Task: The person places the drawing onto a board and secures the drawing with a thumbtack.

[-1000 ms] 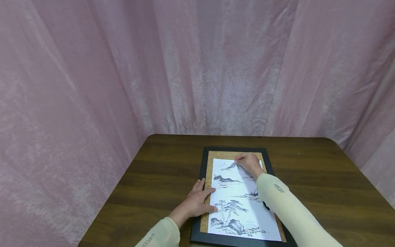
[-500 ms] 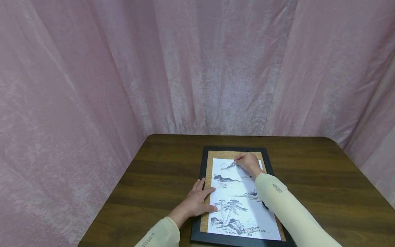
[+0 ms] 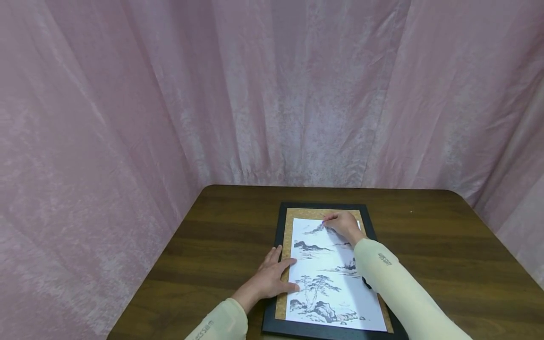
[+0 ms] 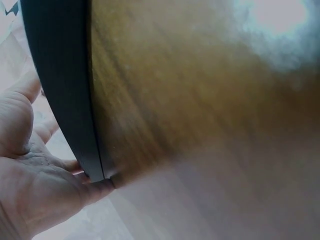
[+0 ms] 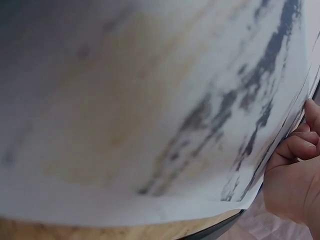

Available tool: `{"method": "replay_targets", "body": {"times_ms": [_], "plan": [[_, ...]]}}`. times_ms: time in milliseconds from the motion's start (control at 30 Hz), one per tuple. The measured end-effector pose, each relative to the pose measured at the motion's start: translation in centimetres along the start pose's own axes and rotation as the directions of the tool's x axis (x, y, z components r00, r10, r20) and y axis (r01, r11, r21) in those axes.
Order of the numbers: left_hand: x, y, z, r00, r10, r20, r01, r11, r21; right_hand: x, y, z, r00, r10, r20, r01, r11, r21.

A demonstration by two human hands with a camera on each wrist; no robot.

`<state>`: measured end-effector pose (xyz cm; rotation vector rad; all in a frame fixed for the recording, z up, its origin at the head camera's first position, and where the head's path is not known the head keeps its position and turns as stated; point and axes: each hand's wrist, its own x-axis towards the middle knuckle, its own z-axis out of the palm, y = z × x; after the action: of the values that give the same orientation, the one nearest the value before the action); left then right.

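Observation:
A white sheet (image 3: 314,262) printed with an ink landscape of mountains and trees lies on a cork board (image 3: 308,212) with a black frame (image 3: 284,224). My right hand (image 3: 343,224) pinches a tiny purple pin (image 3: 323,222) at the sheet's top edge; most of it is hidden by the fingers. In the right wrist view the curled fingers (image 5: 295,147) are at the sheet's edge. Spread over the frame's left side, my left hand (image 3: 269,278) rests with its thumb and forefinger on the sheet's left edge. Its other fingers lie across the black border.
Under the board is a dark brown wooden table (image 3: 229,222) with rounded far corners. Pink velvet curtains (image 3: 255,94) hang behind it and at both sides. A small white speck (image 3: 411,211) lies on the tabletop at the right.
A bit of purple now shows at the right fingertips, which have shifted very slightly. The left hand, sheet and board stay in place.

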<state>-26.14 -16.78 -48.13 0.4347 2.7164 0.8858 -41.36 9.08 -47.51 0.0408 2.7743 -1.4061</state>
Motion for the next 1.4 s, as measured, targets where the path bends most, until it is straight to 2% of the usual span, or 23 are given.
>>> {"method": "replay_targets", "body": {"times_ms": [267,467,733,1100,1400], "plan": [[-0.1,-0.1,0.0,1.0,0.019,0.001,-0.019,1.0,-0.012,-0.1,-0.4,0.0,0.998,0.062,0.0,-0.062,0.998,0.005],[-0.1,-0.1,-0.1,1.0,0.019,0.003,-0.019,1.0,-0.013,-0.1,-0.3,0.2,1.0,0.024,-0.018,-0.024,0.999,-0.036],[-0.2,-0.2,0.0,0.999,0.036,-0.003,-0.036,0.999,-0.012,-0.3,-0.6,0.3,1.0,0.016,-0.025,-0.018,0.997,-0.07],[-0.2,-0.1,-0.1,1.0,0.029,-0.004,-0.029,0.999,-0.015,-0.3,-0.5,0.3,0.997,0.067,-0.024,-0.068,0.996,-0.055],[-0.2,-0.1,0.0,0.999,0.032,-0.005,-0.032,0.999,-0.007,-0.6,-1.1,0.1,0.999,0.047,-0.01,-0.047,0.995,-0.085]]}}
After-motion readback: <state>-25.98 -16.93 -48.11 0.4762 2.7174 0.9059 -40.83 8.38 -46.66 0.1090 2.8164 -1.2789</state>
